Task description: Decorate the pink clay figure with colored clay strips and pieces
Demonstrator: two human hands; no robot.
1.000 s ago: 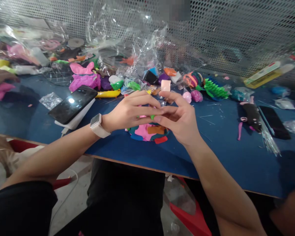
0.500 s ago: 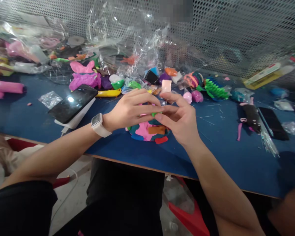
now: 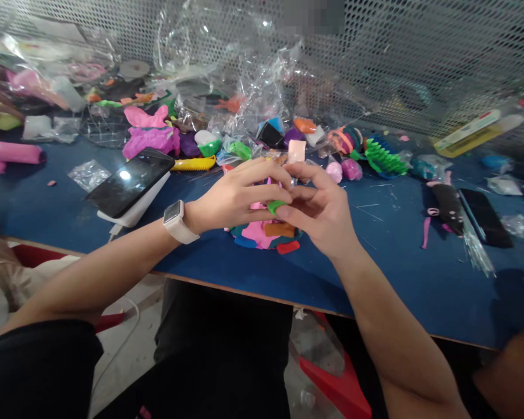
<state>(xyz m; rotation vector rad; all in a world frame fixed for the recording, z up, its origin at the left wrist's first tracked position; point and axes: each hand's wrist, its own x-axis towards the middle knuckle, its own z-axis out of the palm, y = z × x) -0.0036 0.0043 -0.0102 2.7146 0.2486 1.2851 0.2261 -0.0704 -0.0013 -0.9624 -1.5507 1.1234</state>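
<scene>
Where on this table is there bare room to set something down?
Bare table shows near the front edge: between the right forearm and black figure, and left of the left phone. Crowded: the back, with coloured pieces and clear plastic, and the middle, around the multicoloured model.

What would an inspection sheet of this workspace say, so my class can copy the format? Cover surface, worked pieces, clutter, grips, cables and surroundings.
Surface: blue table, wire-like bits lying on it.
Worked pieces: small green piece between the hands; multicoloured model on the table beneath, partly hidden.
Clutter: clear plastic wrapping and colourful lumps along the back; left phone, right phone.
Grips: right grip holds the green piece at its thumb; left grip has fingers beside it, contact unclear.
Cables: white plug near the left phone; white cable below the table.
Surroundings: perforated panel behind; red seat part below.
</scene>
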